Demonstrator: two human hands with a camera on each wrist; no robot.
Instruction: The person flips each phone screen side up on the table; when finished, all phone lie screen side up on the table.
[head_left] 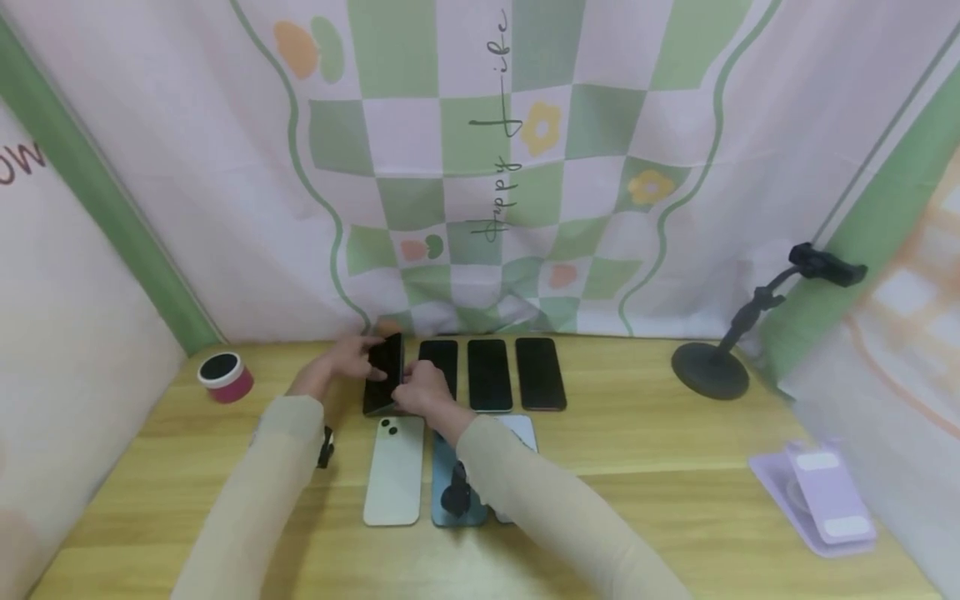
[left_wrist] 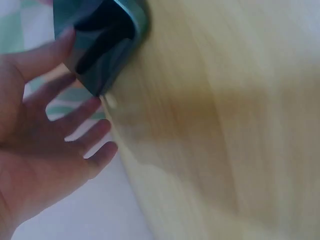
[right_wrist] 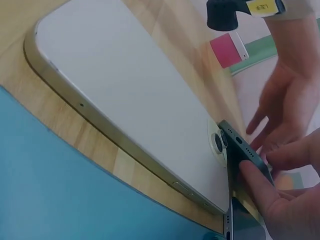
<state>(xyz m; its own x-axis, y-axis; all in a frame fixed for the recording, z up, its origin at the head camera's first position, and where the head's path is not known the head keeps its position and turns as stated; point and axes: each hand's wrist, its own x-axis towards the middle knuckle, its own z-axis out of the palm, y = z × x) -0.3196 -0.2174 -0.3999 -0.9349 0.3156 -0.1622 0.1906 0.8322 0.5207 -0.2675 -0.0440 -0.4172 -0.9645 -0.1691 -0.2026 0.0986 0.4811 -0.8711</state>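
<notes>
A phone with a dark screen (head_left: 386,360) stands at the left end of the back row, tilted up from the table. My right hand (head_left: 423,388) pinches its near right edge between thumb and fingers, also seen in the right wrist view. At its left side is my left hand (head_left: 348,358), fingers spread and fairly straight; in the left wrist view the thumb (left_wrist: 62,47) reaches the phone's edge (left_wrist: 107,65). A cream phone (head_left: 393,471) lies camera side up just in front. Beside it, a blue phone (head_left: 459,512) is partly covered by my right wrist gear.
Three dark-screened phones, such as this one (head_left: 489,375), continue the back row. A pale phone (head_left: 522,429) lies partly under my right sleeve. A pink jar (head_left: 227,379) stands left; a black stand (head_left: 712,367) and a lilac holder (head_left: 821,500) are right. A curtain (head_left: 480,283) borders the back.
</notes>
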